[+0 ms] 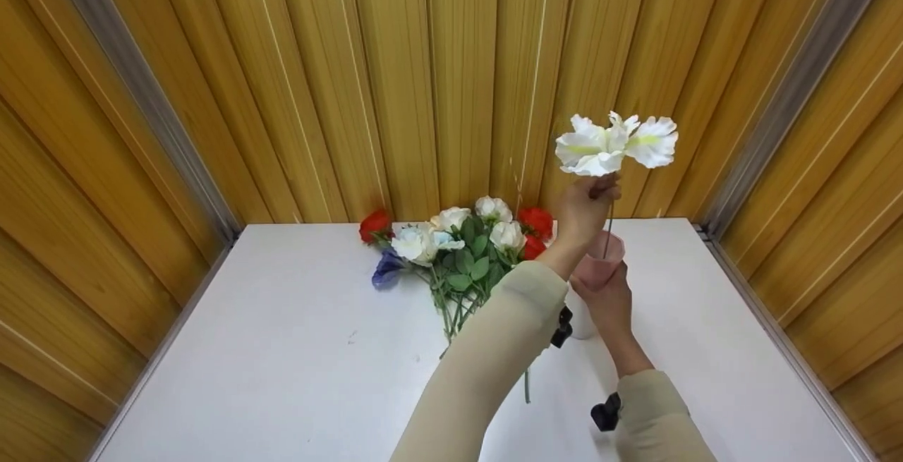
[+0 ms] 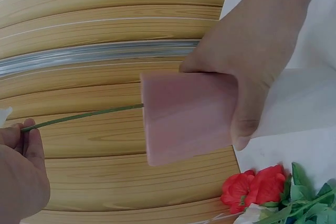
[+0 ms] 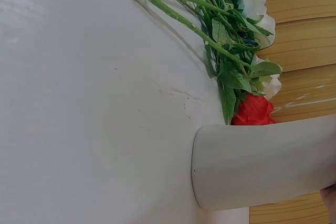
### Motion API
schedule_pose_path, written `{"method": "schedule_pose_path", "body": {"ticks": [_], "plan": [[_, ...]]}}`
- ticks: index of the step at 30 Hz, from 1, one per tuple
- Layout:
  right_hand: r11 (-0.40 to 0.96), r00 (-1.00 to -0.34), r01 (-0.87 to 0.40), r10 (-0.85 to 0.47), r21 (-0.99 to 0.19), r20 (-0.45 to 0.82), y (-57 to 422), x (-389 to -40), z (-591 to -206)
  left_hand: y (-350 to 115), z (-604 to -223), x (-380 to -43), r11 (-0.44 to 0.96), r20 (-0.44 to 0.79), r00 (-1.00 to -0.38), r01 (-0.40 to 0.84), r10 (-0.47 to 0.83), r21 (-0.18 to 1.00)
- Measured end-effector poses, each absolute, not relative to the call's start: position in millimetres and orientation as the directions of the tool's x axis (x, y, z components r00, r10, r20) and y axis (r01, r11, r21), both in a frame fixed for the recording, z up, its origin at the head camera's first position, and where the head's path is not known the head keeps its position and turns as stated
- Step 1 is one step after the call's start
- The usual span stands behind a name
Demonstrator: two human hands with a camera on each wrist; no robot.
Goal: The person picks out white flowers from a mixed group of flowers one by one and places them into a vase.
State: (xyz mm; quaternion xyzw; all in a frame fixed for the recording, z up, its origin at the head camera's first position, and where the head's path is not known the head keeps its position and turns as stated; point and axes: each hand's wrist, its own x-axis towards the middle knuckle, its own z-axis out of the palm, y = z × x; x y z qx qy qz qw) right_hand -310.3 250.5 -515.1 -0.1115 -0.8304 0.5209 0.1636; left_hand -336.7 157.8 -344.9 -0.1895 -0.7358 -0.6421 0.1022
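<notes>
L hand (image 1: 584,214) pinches white flower (image 1: 610,146) by stem (image 2: 94,113), R hand (image 1: 609,301) wraps vase (image 2: 189,116); stem could buckle if end snags inside, vase tip w/ sideways push.

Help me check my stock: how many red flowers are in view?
3: a red flower at the left end of the flower pile, plus an upper red flower and a lower red flower at its right. Others may be hidden.

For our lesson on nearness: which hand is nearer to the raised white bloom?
Left. The left hand pinches the stem just beneath the raised white bloom; the right hand is lower, gripping the vase.
</notes>
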Motion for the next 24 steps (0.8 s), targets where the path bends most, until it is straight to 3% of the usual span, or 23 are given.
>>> {"method": "schedule_pose_path", "body": {"ticks": [5, 11, 16, 24], "plan": [[0.441, -0.915, 0.024, 0.371, -0.897, 0.158, 250, -312, -518, 162, -360, -333, 0.049, 0.345, -0.924, 0.357, 0.168, 0.933], [0.448, -0.907, 0.024, 0.385, -0.894, 0.169, 249, -310, -517, 167, -373, -328, 0.069, 0.363, -0.910, 0.383, 0.201, 0.921], [0.518, -0.894, -0.015, 0.376, -0.855, 0.243, 249, -309, -519, 169, -383, -327, 0.087, 0.339, -0.919, 0.361, 0.203, 0.928], [0.612, -0.840, -0.151, 0.335, -0.776, 0.427, 249, -311, -524, 168, -395, -324, 0.251, 0.332, -0.917, 0.383, 0.221, 0.889]]}}
